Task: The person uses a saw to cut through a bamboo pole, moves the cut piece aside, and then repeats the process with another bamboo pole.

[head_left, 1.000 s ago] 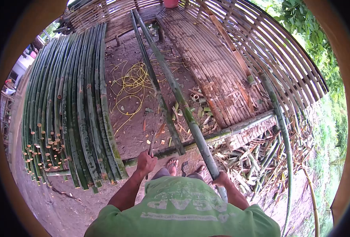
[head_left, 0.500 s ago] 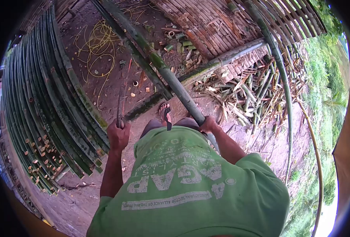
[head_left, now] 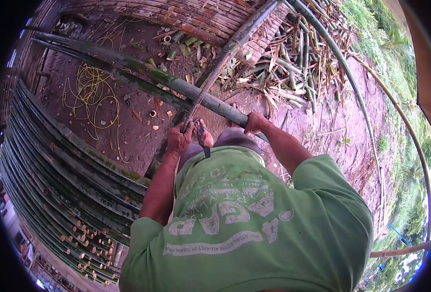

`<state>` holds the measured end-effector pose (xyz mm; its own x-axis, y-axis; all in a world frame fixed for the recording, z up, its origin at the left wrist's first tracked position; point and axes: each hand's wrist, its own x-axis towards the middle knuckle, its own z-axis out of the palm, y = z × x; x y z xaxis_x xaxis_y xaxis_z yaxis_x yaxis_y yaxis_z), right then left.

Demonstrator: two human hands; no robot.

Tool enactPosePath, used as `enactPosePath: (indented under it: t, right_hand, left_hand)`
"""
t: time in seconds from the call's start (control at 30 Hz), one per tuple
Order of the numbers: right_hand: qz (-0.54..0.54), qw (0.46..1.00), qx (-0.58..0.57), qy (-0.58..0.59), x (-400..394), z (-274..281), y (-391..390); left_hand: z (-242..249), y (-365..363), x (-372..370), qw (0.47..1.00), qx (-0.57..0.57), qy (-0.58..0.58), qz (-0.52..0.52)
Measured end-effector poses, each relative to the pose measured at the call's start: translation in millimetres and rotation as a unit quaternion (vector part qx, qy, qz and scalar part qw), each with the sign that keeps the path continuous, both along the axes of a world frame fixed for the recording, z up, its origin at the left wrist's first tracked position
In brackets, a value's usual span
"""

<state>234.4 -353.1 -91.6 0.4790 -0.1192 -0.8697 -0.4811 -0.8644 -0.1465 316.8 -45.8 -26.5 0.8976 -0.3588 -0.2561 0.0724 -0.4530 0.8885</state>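
My left hand (head_left: pixel 179 138) is closed round the dark grip of a long thin-bladed tool (head_left: pixel 194 111). I cannot make out its exact kind. The blade points away from me and lies at or over the bamboo pole (head_left: pixel 186 90), near where that pole crosses a support beam (head_left: pixel 215 68). My right hand (head_left: pixel 256 123) is wrapped round the near part of the same green pole, in front of my thighs. Beside it on the left runs a second, thinner bamboo pole (head_left: pixel 149 88). My feet, in flip-flops, show just below the crossing.
Many cut bamboo poles (head_left: pixel 74 175) are stacked at the left. A tangled yellow rope (head_left: pixel 91 92) lies on the dirt. Split bamboo scraps (head_left: pixel 293 63) are heaped at upper right, near a slatted bamboo panel (head_left: pixel 176 17). A curved pole (head_left: pixel 354 82) arches along the right.
My left hand has moved right with the tool, from beside the pole to the pole near its crossing. My right hand keeps its grip. The view has turned, and the poles look flatter.
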Motion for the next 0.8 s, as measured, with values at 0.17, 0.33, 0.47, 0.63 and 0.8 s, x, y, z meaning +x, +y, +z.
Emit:
enactPosePath:
  t: [0.17,0.33,0.47,0.63,0.8]
  right_hand:
    - [-0.012,1.000,0.017,-0.013,-3,-1,-3]
    - [-0.017,0.999,0.012,-0.027,1,13,0]
    - [-0.025,0.999,0.019,-0.023,-4,1,-2]
    - [-0.037,0.997,0.037,-0.063,8,48,1]
    - [-0.039,0.993,0.036,-0.102,2,43,-14]
  left_hand:
    - [-33,-5,17,0.996,0.069,-0.018,-0.047]
    - [-23,-10,10,0.999,0.046,0.007,-0.022]
    - [-41,72,-52,0.994,0.101,-0.036,-0.014]
    - [46,131,-103,0.985,0.156,0.068,-0.014]
    - [1,79,-73,0.989,0.127,-0.060,-0.038]
